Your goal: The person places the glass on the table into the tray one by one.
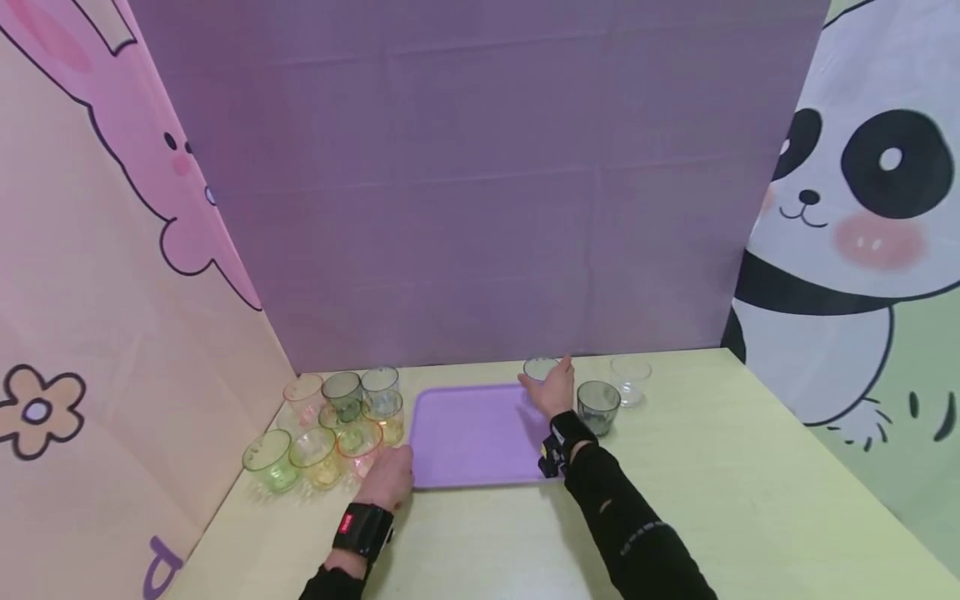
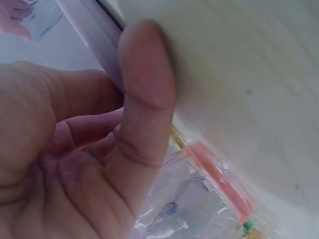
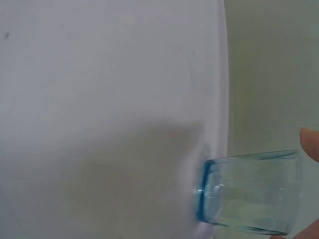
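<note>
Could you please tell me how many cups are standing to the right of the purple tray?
3: a bluish cup at the right hand, a grey cup and a clear cup beyond it.

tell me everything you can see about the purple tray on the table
The flat rectangular purple plastic tray has rounded corners and a low raised rim, and lies level on the pale yellow-green table, nothing visibly resting on its middle. The left hand touches its near left corner, beside a cluster of tinted transparent cups. The right hand reaches over its far right corner, holding a clear bluish cup at the rim there. A smoky grey cup stands just off its right edge.
</note>
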A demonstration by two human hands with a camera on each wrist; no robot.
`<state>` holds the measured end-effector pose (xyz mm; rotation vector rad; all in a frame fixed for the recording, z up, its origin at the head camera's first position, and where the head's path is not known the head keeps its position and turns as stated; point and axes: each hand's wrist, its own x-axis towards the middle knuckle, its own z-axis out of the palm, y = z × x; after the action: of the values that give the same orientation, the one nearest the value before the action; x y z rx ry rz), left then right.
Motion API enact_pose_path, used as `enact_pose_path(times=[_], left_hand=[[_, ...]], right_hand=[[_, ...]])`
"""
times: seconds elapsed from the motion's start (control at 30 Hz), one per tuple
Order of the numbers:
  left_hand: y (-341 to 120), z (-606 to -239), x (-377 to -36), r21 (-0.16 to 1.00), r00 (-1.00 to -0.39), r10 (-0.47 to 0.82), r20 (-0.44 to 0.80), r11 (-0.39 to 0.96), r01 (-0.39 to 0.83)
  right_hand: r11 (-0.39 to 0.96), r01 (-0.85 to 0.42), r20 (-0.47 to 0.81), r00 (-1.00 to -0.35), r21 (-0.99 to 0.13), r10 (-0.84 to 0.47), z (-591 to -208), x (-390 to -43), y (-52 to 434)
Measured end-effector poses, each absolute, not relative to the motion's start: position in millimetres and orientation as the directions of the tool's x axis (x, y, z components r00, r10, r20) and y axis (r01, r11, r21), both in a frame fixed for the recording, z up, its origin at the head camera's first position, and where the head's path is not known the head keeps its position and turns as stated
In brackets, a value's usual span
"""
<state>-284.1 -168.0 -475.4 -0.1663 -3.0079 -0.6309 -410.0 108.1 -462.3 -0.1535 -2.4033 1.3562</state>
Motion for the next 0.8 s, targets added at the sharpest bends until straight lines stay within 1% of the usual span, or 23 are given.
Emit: enact_pose_path(times=[0.23, 0.43, 0.57, 0.7, 0.8], left_hand=[[-167, -475, -284, 0.376, -0.988, 0.108, 0.107, 0.916, 0.140], [-166, -476, -282, 0.374, -0.988, 0.111, 0.110, 0.916, 0.145], [-167, -475, -281, 0.356, -0.983, 0.122, 0.137, 0.920, 0.164], [-167, -474, -279, 0.346, -0.978, 0.135, 0.158, 0.920, 0.183], [-167, -473, -279, 0.348, -0.979, 0.130, 0.154, 0.921, 0.177]], right_hand=[[0.469, -0.065, 0.190, -0.956, -0.881, 0.225, -444, -409, 112], [0.488, -0.177, 0.278, -0.950, -0.855, 0.142, -431, -397, 116], [0.522, -0.223, 0.318, -0.943, -0.823, 0.099, -420, -387, 116], [0.518, -0.209, 0.303, -0.947, -0.830, 0.104, -413, -378, 124], [0.469, -0.192, 0.277, -0.953, -0.862, 0.119, -412, -373, 134]])
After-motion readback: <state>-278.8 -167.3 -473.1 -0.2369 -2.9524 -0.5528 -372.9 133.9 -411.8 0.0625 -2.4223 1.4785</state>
